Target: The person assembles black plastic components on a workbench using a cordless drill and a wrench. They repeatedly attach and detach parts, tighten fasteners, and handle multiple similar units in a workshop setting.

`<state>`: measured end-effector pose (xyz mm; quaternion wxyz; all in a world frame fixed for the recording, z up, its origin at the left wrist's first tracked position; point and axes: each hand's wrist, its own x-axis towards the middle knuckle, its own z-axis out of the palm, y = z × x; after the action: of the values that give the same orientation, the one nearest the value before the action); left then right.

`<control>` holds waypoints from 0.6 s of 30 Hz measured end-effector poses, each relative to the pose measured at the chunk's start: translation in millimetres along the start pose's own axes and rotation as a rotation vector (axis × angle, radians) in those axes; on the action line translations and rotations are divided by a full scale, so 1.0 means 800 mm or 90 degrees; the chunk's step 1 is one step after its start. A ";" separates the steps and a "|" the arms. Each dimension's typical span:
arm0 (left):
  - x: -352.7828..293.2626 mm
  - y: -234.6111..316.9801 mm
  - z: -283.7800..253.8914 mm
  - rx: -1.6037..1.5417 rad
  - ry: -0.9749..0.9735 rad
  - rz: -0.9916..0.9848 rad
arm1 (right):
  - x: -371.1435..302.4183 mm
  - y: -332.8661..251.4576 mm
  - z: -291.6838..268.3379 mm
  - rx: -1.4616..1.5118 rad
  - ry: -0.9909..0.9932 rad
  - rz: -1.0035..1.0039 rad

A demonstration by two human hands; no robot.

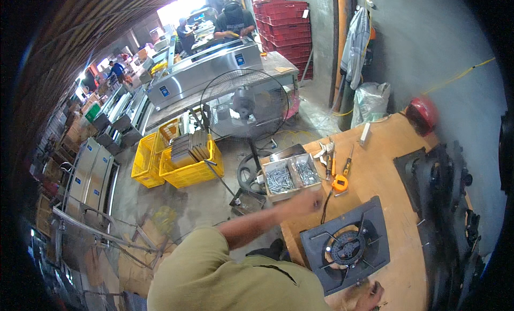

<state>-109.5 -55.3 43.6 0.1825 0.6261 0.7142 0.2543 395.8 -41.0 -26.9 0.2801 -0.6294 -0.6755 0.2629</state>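
A single gas burner point(348, 249) with a dark square top and a round burner head lies on the wooden workbench point(393, 177), in front of me. My left hand point(302, 203) is over the bench edge, beside a white two-part tray point(287, 189) of metal bolts and small fasteners. Its fingers look curled, slightly blurred, and what they hold is hidden. Close to the burner's near edge, my right hand point(368, 297) is closed around something small and dark that I cannot make out. An orange tape measure point(339, 183) sits between the tray and the burner.
Pliers point(325, 152) and a screwdriver point(348, 161) lie beyond the tape measure. Black metal parts point(441, 182) are piled along the bench's right side. A pedestal fan point(244, 102) and yellow crates point(190, 163) stand past the bench. Other people point(233, 21) work farther back.
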 end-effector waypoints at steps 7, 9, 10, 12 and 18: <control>-0.033 -0.028 0.103 0.087 -0.079 -0.057 | -0.030 0.025 -0.094 -0.070 0.197 -0.194; -0.031 -0.035 0.113 0.078 -0.078 -0.039 | -0.024 0.000 -0.075 -0.045 0.094 -0.045; -0.030 -0.037 0.116 0.076 -0.080 -0.033 | -0.020 -0.016 -0.061 -0.039 0.053 -0.025; -0.030 -0.036 0.116 0.047 -0.061 -0.046 | -0.011 -0.050 -0.035 -0.030 -0.006 -0.019; -0.046 -0.015 0.104 0.014 0.024 -0.058 | 0.003 -0.118 0.008 -0.034 -0.086 -0.009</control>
<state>-65.6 -81.2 -32.5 0.1733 0.5897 0.7483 0.2494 324.7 -45.0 35.6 0.2187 -0.6127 -0.7040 0.2848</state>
